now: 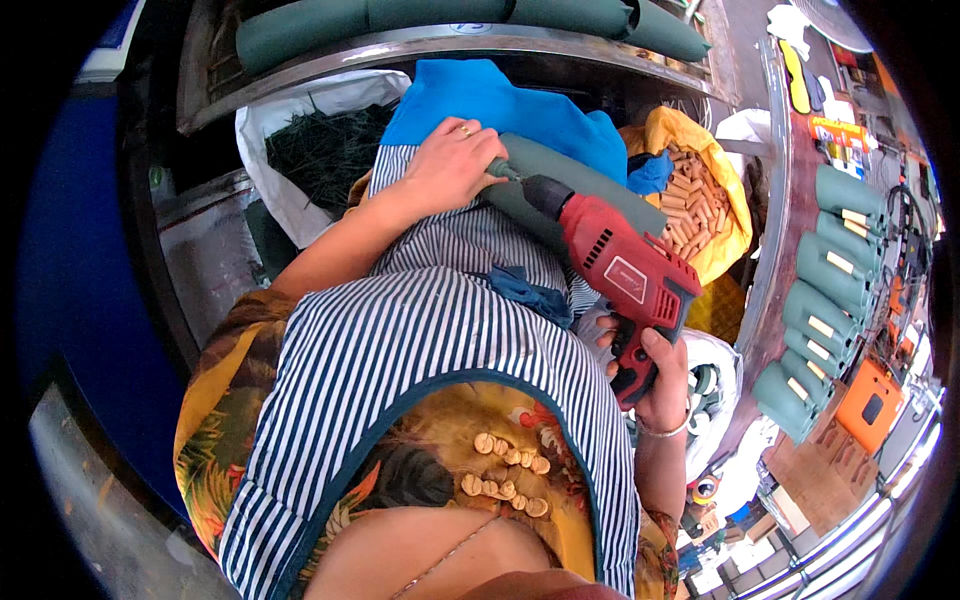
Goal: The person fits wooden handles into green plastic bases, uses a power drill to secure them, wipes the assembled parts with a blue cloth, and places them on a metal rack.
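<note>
Steel edging of a rack (560, 42) runs along the far side of your workplace, dark green rolls (440, 14) lying lengthwise on it. Nearer in, across the far edge of your striped apron's (400, 320) lap, lies the green roll (572, 170), partly under a blue cloth (500, 100); its long axis slants from your left fingers down to the right, passing behind the red drill (640, 275). That relation matters most: your left hand (452, 168) is nearer, its bent fingers at the roll's left end, and the drill's black chuck (547, 197) points left at those fingertips, just beside them. Whether the left fingers pinch the roll or merely touch it, you cannot tell from this angle. Your right hand (664, 375) is wrapped round the drill's handle, well apart from that end. Beyond the lap's left edge sits a white sack (262, 150) of dark strips (330, 150); beyond its right, a yellow sack (737, 190) of tan cylinders (690, 205). Farther right, wrapped bundles (832, 265) line up along the bench (775, 200).
</note>
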